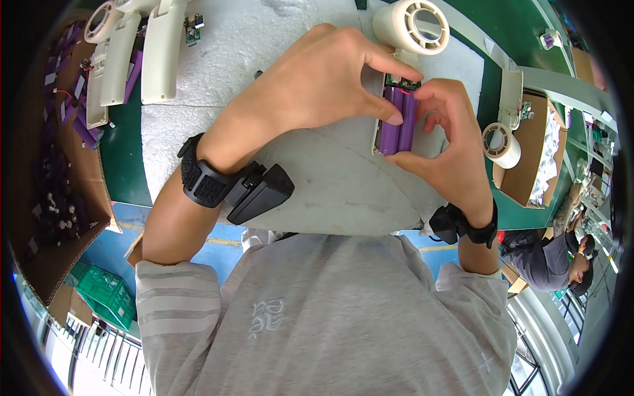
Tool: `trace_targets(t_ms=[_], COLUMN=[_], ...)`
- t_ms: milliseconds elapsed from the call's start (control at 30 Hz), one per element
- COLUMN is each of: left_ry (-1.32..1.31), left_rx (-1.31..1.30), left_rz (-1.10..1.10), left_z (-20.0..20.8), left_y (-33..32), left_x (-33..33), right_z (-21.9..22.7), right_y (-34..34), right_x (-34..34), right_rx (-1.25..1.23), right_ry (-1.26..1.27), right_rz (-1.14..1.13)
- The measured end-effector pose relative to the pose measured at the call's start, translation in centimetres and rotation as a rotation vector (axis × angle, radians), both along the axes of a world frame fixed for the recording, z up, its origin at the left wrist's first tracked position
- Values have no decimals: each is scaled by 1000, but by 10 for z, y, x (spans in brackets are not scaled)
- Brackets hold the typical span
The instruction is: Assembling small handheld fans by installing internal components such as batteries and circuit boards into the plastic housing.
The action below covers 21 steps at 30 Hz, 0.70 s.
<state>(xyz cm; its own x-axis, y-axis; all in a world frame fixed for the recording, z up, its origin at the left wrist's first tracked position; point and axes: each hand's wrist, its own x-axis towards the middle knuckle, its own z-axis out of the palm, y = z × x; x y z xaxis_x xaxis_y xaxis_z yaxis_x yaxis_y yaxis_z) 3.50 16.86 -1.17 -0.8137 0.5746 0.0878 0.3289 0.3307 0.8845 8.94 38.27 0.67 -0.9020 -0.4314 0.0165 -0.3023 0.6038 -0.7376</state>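
Before me an off-white handheld fan housing (377, 142) lies with its handle toward me and its round, vented head (411, 28) at the far end. A purple battery pack (398, 125) of two cylinders sits in the handle. Just beyond it shows a small green circuit board (404, 82). My left hand (314, 82) grips the fan from the left, thumb on the battery pack and index finger by the circuit board. With thumb at the pack's near end and index finger near its far end, my right hand (456, 142) closes around it; its other fingers curl inward.
White foam sheeting (191, 132) and a grey mat (337, 178) cover the green table. Several off-white housings (162, 53) lie far left, beside a carton of purple batteries (82, 132). At right are another fan (502, 145) and a carton (528, 155). A person (545, 261) sits farther right.
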Motion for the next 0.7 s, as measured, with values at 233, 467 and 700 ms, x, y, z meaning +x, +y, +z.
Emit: trace_targets(t_ms=[233, 467, 700], left_ry=[-2, -25, 1], left_rx=[-28, 53, 146], left_rz=[25, 14, -19], left_z=[-1, -2, -4], left_y=[3, 4, 1], left_x=[0, -5, -2], right_z=[6, -3, 1], right_y=[-8, 4, -6], right_x=[-7, 5, 20], right_rx=[28, 99, 242], right_ry=[7, 165, 269], right_rz=[-17, 60, 66])
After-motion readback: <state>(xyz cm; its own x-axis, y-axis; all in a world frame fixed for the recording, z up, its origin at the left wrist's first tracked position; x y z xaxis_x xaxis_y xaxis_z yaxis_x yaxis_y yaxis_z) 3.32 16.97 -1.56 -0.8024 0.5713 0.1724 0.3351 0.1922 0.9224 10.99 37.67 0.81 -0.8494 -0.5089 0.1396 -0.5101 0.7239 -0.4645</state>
